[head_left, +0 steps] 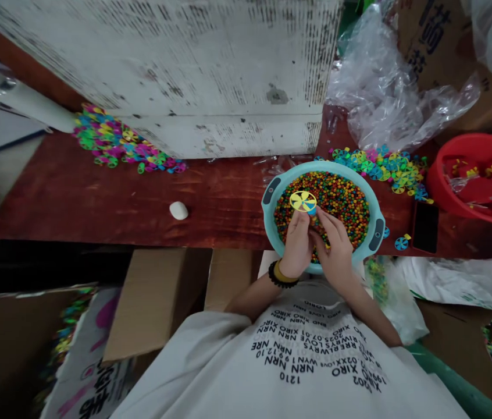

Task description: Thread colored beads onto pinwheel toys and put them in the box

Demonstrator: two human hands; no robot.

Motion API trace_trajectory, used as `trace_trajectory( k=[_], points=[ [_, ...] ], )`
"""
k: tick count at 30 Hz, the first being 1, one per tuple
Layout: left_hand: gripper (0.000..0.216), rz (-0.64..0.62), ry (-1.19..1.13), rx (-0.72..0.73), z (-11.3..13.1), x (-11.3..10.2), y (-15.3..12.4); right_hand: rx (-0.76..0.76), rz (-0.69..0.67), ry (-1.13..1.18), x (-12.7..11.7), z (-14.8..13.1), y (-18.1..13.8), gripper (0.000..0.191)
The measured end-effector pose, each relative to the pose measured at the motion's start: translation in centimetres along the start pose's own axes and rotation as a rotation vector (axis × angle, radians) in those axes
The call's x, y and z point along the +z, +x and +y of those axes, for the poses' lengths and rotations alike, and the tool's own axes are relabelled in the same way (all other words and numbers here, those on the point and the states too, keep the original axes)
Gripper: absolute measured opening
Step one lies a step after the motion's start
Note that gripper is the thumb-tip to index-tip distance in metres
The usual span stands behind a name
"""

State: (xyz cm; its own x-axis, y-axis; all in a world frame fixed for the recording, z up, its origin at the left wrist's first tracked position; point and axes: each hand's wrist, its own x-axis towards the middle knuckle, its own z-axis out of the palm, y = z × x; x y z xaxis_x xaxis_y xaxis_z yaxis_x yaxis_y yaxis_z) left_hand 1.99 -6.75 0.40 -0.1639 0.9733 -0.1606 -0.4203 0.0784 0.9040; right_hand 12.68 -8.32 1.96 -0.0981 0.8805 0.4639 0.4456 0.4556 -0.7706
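Note:
My left hand point(297, 244) wears a black beaded bracelet and a yellow band. Its fingers pinch a small plastic toy fan point(300, 201), whose yellow bladed wheel faces up with a blue part beside it. My right hand point(336, 241) is closed too, its fingertips meeting the toy's blue part; what lies between the fingers is partly hidden. Both hands are over a light blue basin point(267, 227) of small multicoloured beads or candies point(342, 198). A loose blue toy fan point(402, 243) lies on the table right of the basin.
On the red-brown table point(97, 203) are colourful toy pieces point(124, 142), another such pile point(389, 169), a white lump point(178, 210), a phone point(425, 227) and a red basin point(481, 212). A large white box point(211, 75) stands behind; plastic bags point(377, 87) lie back right. Cardboard boxes point(154, 302) sit below.

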Motion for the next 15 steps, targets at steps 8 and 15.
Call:
trace_trajectory(
  k=[8, 15],
  points=[
    [0.045, -0.118, 0.208, 0.253, 2.1, -0.2, 0.3, -0.116, 0.069, -0.038, -0.7, 0.1, 0.9, 0.036],
    [0.059, -0.416, 0.211, 0.096, 6.0, -1.0, -2.5, 0.490, -0.480, 0.852, -3.8, -1.4, -0.4, 0.025]
  ],
)
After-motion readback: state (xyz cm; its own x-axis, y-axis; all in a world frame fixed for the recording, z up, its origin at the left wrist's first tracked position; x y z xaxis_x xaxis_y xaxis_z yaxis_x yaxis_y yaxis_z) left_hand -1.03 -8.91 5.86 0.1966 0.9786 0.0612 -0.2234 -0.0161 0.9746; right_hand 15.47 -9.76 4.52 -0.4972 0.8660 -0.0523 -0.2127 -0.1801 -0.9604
